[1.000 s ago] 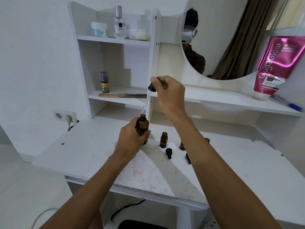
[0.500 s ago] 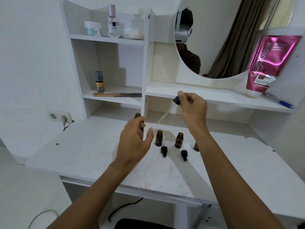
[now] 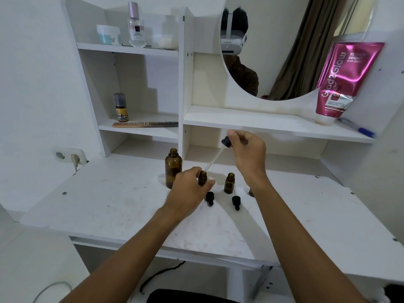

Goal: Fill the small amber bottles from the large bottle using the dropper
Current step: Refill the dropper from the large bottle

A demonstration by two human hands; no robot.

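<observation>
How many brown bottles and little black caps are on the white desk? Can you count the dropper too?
Large amber bottle: 1
Small amber bottles: 3, one held, one free, one mostly hidden behind the right arm
Black caps: 2
Dropper: 1
Total: 7

On the tabletop (image 3: pixel 109 204) stand one large amber bottle (image 3: pixel 173 169) and three small amber bottles (image 3: pixel 229 183). Two black caps (image 3: pixel 236 201) lie loose. One dropper (image 3: pixel 215 157) is in use.

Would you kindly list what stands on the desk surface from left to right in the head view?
Large amber bottle → small bottle held by the left hand → second small bottle → a third bottle, mostly hidden behind the right wrist.
</observation>
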